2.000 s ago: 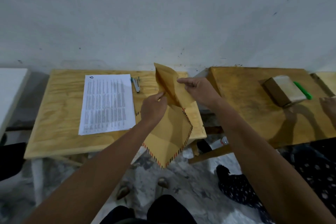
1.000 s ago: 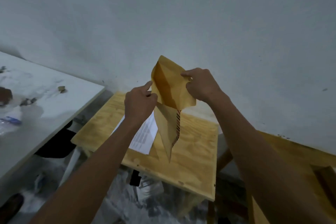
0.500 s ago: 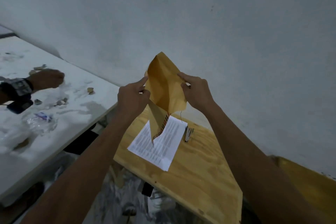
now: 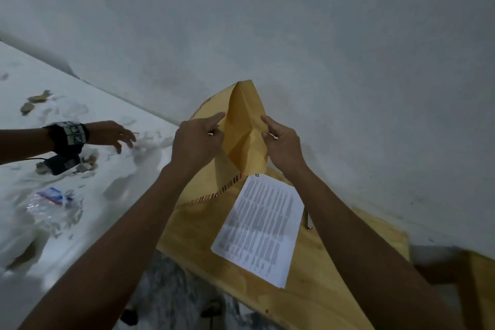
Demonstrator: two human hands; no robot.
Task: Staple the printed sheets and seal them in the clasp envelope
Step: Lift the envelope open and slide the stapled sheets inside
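I hold a tan clasp envelope [image 4: 242,126] with a red and dark striped edge up in the air over the wooden table [image 4: 316,284]. My left hand [image 4: 197,142] pinches its left side and my right hand [image 4: 281,143] pinches its right side, spreading the mouth apart. The printed sheets [image 4: 261,228] lie flat on the table below my hands. A stapler [image 4: 308,221] shows as a thin sliver right of the sheets, mostly hidden behind my right forearm.
A white table [image 4: 88,195] at the left carries scraps, a plastic bag [image 4: 51,203] and a dark device. Another person's hand [image 4: 111,135] with a black wristband reaches over it. A grey wall stands close behind. A second wooden table [image 4: 482,276] is at the right edge.
The view has swung left and down. Both hands keep hold of the envelope, which has turned and hangs lower over the sheets. The other person's hand has reached further across the white table.
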